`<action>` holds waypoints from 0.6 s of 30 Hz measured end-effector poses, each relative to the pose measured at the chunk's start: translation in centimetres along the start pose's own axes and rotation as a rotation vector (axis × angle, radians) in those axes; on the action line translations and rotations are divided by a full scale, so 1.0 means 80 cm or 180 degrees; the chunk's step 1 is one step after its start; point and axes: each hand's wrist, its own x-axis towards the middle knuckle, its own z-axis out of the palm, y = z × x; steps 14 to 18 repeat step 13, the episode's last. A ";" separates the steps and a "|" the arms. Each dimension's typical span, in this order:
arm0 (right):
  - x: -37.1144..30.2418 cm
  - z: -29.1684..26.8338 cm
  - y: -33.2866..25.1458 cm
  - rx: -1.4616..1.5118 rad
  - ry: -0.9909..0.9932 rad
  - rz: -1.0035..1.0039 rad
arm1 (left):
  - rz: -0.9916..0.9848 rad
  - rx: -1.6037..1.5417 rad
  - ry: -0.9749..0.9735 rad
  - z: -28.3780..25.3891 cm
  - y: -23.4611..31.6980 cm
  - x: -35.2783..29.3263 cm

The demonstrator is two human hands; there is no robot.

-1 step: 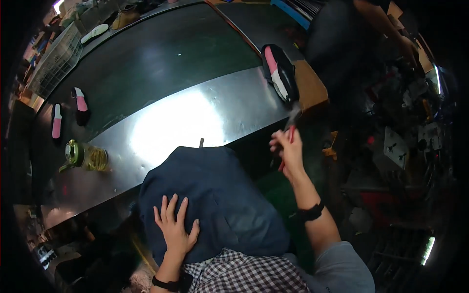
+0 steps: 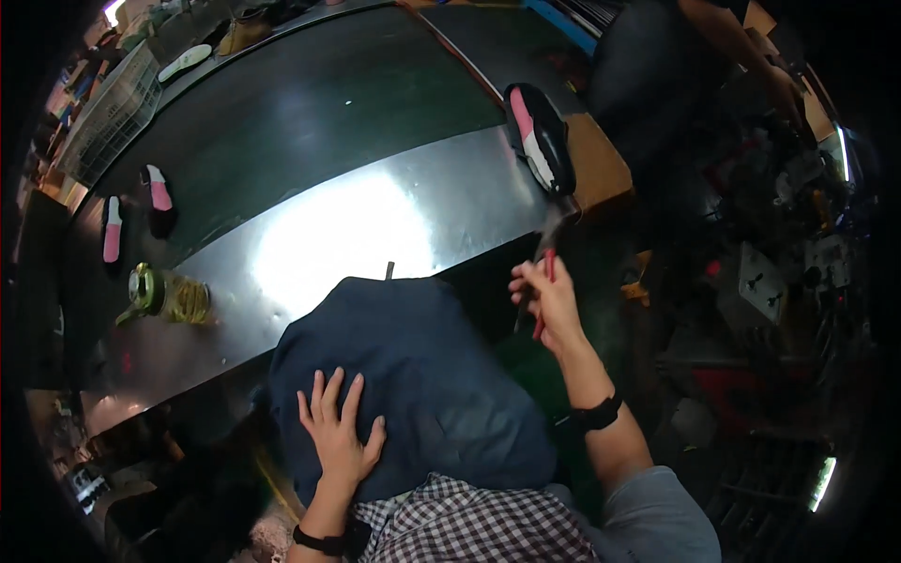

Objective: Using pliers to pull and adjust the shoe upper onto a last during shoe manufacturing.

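Note:
My left hand [image 2: 340, 432] lies flat with its fingers spread on the dark blue apron [image 2: 441, 366] over my lap. It holds nothing. My right hand [image 2: 560, 310] is closed round a pair of red-handled pliers [image 2: 549, 255], just off the near edge of the metal bench. The pliers' dark jaws point away from me, close to a black shoe [image 2: 556, 141] that has a pink and white insole. That shoe lies at the bench's right end, against a brown block [image 2: 603, 169]; whether the jaws touch it, I cannot tell.
A metal strip [image 2: 460, 183] edges the dark green belt [image 2: 310, 103]. At left lie two more shoes with pink and white insoles [image 2: 112, 235] [image 2: 160, 195] and a green-lidded jar [image 2: 183, 298]. A wire basket [image 2: 113, 122] stands far left. Another person's arm [image 2: 741, 42] shows at the upper right.
My right hand has turned and shifted slightly left with the pliers, which look sharper now. My left hand stays on the apron.

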 end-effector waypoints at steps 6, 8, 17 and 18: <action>-0.061 0.023 0.043 -0.1121 -0.1010 -0.0728 | 0.0046 -0.0232 0.0142 0.009 0.006 0.012; -0.080 0.043 0.030 -0.1592 -0.1161 -0.1046 | -0.0104 -0.0259 0.0141 0.002 0.007 0.009; -0.098 0.064 -0.010 -0.0650 -0.1357 -0.0023 | -0.0958 -0.1598 0.0738 -0.029 -0.020 0.024; -0.098 0.064 -0.010 -0.0650 -0.1357 -0.0023 | -0.0958 -0.1598 0.0738 -0.029 -0.020 0.024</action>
